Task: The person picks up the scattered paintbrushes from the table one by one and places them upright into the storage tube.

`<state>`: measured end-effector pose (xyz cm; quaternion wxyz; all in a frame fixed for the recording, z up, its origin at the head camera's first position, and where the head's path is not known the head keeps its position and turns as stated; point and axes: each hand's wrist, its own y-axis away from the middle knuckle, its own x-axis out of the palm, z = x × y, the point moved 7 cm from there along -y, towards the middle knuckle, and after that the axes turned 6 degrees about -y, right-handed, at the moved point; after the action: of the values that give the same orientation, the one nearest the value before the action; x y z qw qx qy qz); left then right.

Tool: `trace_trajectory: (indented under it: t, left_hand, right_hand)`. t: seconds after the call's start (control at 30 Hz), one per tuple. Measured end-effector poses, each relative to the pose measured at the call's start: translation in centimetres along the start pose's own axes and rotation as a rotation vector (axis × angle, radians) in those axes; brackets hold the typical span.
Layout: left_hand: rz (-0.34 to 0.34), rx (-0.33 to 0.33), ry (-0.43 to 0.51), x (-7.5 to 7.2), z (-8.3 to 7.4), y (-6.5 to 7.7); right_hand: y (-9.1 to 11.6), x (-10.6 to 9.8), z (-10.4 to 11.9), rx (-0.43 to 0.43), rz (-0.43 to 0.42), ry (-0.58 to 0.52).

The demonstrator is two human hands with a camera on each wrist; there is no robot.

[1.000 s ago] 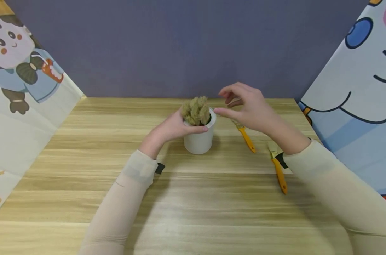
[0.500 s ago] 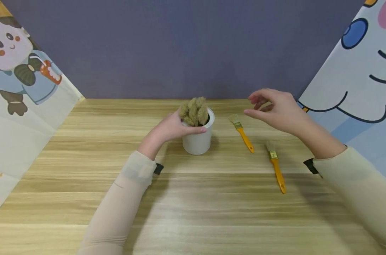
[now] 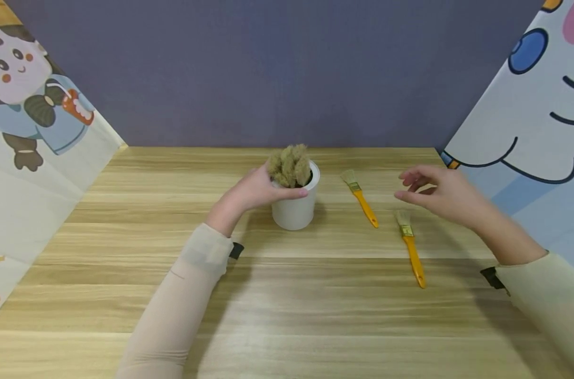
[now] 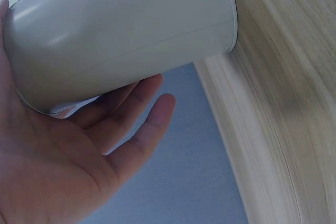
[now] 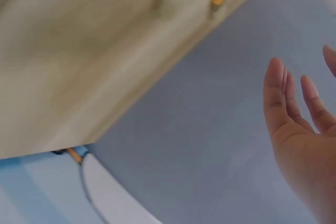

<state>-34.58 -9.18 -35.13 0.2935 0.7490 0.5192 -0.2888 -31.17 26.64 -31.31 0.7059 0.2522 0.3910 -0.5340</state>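
My left hand (image 3: 251, 192) grips a white cylindrical pot (image 3: 292, 213) near its rim, the thumb across the front and the other fingers behind. Fuzzy tan tufts (image 3: 289, 166) stick up out of the pot. In the left wrist view the pot's smooth wall (image 4: 121, 30) lies against the palm, with its base at the wooden table. My right hand (image 3: 450, 195) hovers over the right side of the table, fingers loosely bent and holding nothing. Just below and left of it lies a paintbrush with an orange handle (image 3: 413, 260).
A second orange-handled paintbrush (image 3: 364, 207) lies between the pot and the first brush, bristles pointing away from me. The wooden table (image 3: 287, 310) ends at a dark grey-blue back wall (image 3: 287, 73). Cartoon-printed panels (image 3: 523, 158) stand on both sides.
My right hand has moved away from the pot to the right, then lower and nearer to me, uncovering both brushes. The left hand and pot have stayed in place.
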Motion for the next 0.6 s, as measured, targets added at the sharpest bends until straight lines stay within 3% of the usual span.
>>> trace_trajectory:
  t: [0.37,0.6]
  left_hand:
    - [0.003,-0.004,0.01,0.2,0.1,-0.1]
    - [0.011,0.011,0.021,0.2,0.0,-0.1]
  right_hand:
    - [1.2,3.8,-5.1,0.028,0.152,0.118]
    - [1.2,5.5,-6.5,0.034,0.212,0.152]
